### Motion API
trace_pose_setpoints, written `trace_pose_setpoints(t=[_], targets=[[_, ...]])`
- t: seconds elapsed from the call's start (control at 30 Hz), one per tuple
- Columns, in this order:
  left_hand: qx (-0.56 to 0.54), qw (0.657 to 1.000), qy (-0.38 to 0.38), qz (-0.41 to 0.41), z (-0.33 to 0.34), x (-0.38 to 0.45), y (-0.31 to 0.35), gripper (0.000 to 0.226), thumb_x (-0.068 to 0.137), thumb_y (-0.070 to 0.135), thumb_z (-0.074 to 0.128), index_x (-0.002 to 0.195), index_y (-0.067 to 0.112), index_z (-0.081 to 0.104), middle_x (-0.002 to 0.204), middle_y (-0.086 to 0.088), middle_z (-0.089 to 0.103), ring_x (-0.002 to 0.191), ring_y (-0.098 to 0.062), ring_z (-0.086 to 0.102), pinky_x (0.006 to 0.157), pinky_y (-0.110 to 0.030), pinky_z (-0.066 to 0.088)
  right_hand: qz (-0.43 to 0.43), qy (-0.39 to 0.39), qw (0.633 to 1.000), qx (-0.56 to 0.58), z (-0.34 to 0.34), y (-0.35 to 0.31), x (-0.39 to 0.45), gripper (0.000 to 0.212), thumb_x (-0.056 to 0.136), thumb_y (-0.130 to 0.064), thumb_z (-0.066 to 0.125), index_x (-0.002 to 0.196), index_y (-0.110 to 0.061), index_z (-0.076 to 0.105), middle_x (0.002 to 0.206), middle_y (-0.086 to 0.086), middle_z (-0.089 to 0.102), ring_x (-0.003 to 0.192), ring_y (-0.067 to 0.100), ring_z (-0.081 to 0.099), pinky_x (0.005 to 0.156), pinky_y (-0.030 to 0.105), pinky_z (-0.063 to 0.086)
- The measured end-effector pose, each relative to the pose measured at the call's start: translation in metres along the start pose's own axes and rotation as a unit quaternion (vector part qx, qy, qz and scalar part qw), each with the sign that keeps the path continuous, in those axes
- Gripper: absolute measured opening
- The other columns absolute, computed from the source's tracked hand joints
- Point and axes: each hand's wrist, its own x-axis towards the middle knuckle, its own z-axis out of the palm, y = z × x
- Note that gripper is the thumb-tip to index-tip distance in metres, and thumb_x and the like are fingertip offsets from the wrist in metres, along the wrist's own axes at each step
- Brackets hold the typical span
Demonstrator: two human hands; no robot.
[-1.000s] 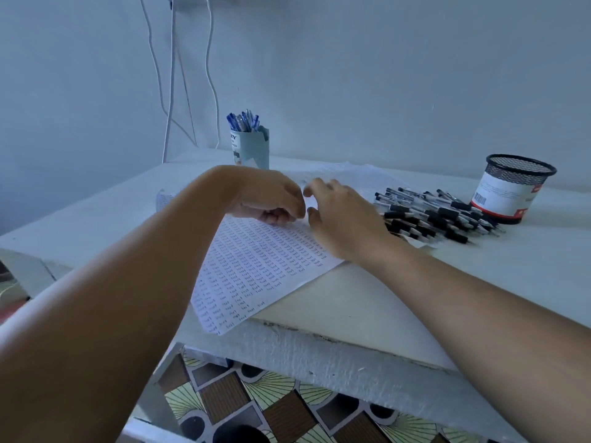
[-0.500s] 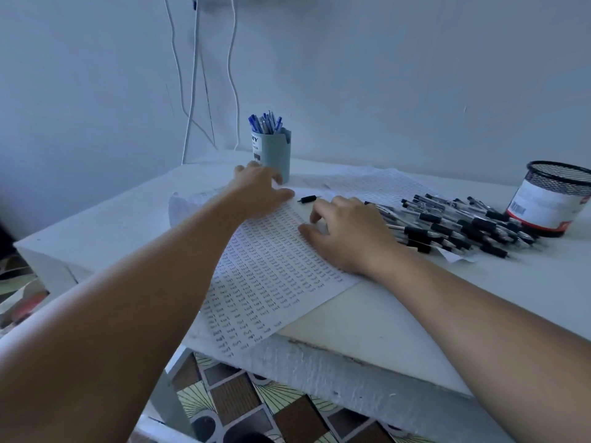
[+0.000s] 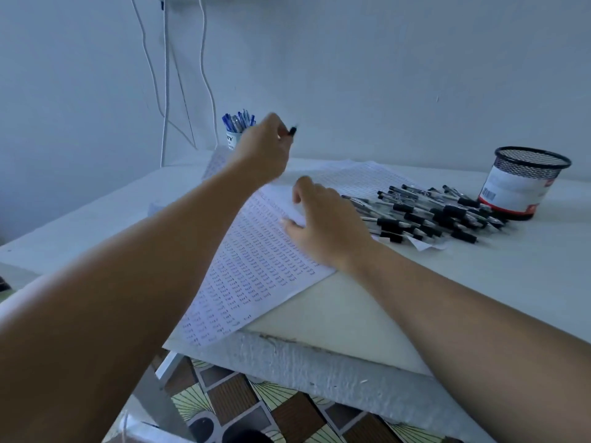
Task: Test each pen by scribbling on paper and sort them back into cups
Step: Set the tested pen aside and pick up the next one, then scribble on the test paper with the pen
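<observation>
The left hand [image 3: 263, 148] is raised above the far part of the white bench [image 3: 511, 282], its grip curled and pinching a small dark-tipped pen [image 3: 291, 131], of which only the blurred black end shows past the fingers on the right side of the hand. Just behind and left of that hand stands a pale blue cup holding blue pens [image 3: 236, 129], partly hidden by the knuckles. The right hand [image 3: 326, 228] rests on the white sheet of paper covered in rows of small blue scribbles [image 3: 256, 273], its grip loosely spread, fingertips down on the sheet and holding nothing. The sheet lies slantwise across the bench, its near corner hanging over the near edge. Just right of the right hand lies a heap of clear pens with black grips and caps [image 3: 428, 212], spread over the far right part of the paper. Further right, beside the heap, stands a black wire-mesh cup with a white and red label [image 3: 521, 183]. White cables [image 3: 166, 75] hang down the far wall, and patterned floor tiles [image 3: 256, 407] show below the bench.
</observation>
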Motion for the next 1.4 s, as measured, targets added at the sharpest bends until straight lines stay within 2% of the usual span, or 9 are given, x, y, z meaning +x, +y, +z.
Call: trace_pose_setpoints(t=[0.17,0.37,0.5,0.63,0.8,0.93,1.13,1.27,1.4], targets=[[-0.22,0.971,0.004,-0.098,-0.009,-0.002,0.001,0.014,0.094,0.014,0.055,0.081,0.015,0.062,0.088,-0.012,0.073,0.07,-0.021,0.06,0.07,-0.033,0.05,-0.05,0.062,0.997,-0.024,0.0,0.0,-0.001,0.063,0.094,-0.017,0.068,0.149,-0.026,0.039,0.1,0.007,0.049,0.092,0.029,0.054,0.074,0.042,0.05],[-0.393,0.905,0.095,-0.132,-0.003,-0.005,-0.008,0.006,0.101,0.018,0.051,0.096,0.018,0.048,0.092,-0.003,0.063,0.059,-0.011,0.065,0.069,-0.031,0.052,-0.017,-0.012,1.0,-0.015,0.002,0.004,-0.002,0.051,0.101,-0.032,0.06,0.148,-0.029,0.042,0.11,0.009,0.055,0.106,0.03,0.054,0.087,0.043,0.051],[-0.471,0.85,-0.009,-0.238,-0.007,-0.007,-0.005,0.009,0.097,0.006,0.05,0.093,0.012,0.055,0.059,0.0,0.056,0.051,-0.012,0.052,0.056,-0.024,0.042,-0.02,0.051,0.998,0.031,0.001,0.002,-0.001,0.063,0.098,-0.018,0.063,0.152,-0.027,0.031,0.106,0.006,0.048,0.095,0.027,0.052,0.079,0.042,0.051],[-0.489,0.805,-0.131,-0.308,-0.009,-0.022,-0.011,0.006,0.098,0.004,0.055,0.094,0.009,0.054,0.059,-0.002,0.053,0.048,-0.009,0.048,0.05,-0.018,0.039,-0.043,0.066,0.994,0.07,0.002,0.005,0.0,0.058,0.098,-0.008,0.058,0.151,-0.029,0.044,0.105,0.002,0.05,0.09,0.023,0.054,0.075,0.038,0.05],[-0.343,0.873,-0.235,-0.255,-0.009,-0.033,-0.023,0.016,0.104,0.011,0.052,0.094,0.002,0.061,0.074,-0.012,0.064,0.06,-0.017,0.057,0.062,-0.027,0.046,-0.073,0.163,0.975,0.129,-0.002,0.008,0.004,0.024,0.105,-0.023,0.054,0.118,-0.02,0.074,0.089,-0.002,0.058,0.077,0.021,0.058,0.065,0.035,0.048],[-0.23,0.901,-0.301,-0.21,-0.009,-0.041,-0.028,0.017,0.098,-0.007,0.048,0.109,-0.004,0.062,0.086,-0.015,0.064,0.059,-0.014,0.064,0.06,-0.023,0.055,-0.089,0.011,0.995,0.038,0.002,0.001,-0.002,0.026,0.102,-0.031,0.05,0.121,-0.029,0.069,0.092,0.001,0.058,0.088,0.027,0.061,0.076,0.041,0.053],[-0.198,0.919,-0.288,-0.182,-0.01,-0.046,-0.023,0.019,0.1,0.0,0.053,0.118,-0.005,0.057,0.09,-0.014,0.066,0.065,-0.014,0.066,0.066,-0.023,0.06,-0.073,-0.076,0.993,0.045,-0.004,0.004,-0.002,0.043,0.089,-0.029,0.04,0.116,-0.042,0.072,0.111,-0.009,0.063,0.113,0.013,0.057,0.125,0.053,0.015],[-0.095,0.959,-0.228,-0.135,-0.01,-0.047,-0.025,0.01,0.099,0.006,0.055,0.106,0.003,0.062,0.097,-0.012,0.064,0.076,-0.017,0.059,0.073,-0.027,0.051,-0.08,-0.131,0.985,0.076,-0.012,0.013,0.0,0.022,0.097,-0.031,0.065,0.115,-0.04,0.075,0.114,-0.004,0.063,0.107,0.017,0.061,0.109,0.045,0.04],[-0.006,0.969,-0.226,-0.097,-0.018,-0.047,-0.03,0.02,0.097,0.002,0.053,0.113,-0.001,0.063,0.101,-0.014,0.065,0.083,-0.021,0.057,0.073,-0.029,0.048,-0.173,0.004,0.983,0.059,-0.009,0.015,0.005,0.019,0.104,-0.028,0.059,0.111,-0.018,0.074,0.104,0.002,0.068,0.095,0.021,0.062,0.089,0.042,0.045]])
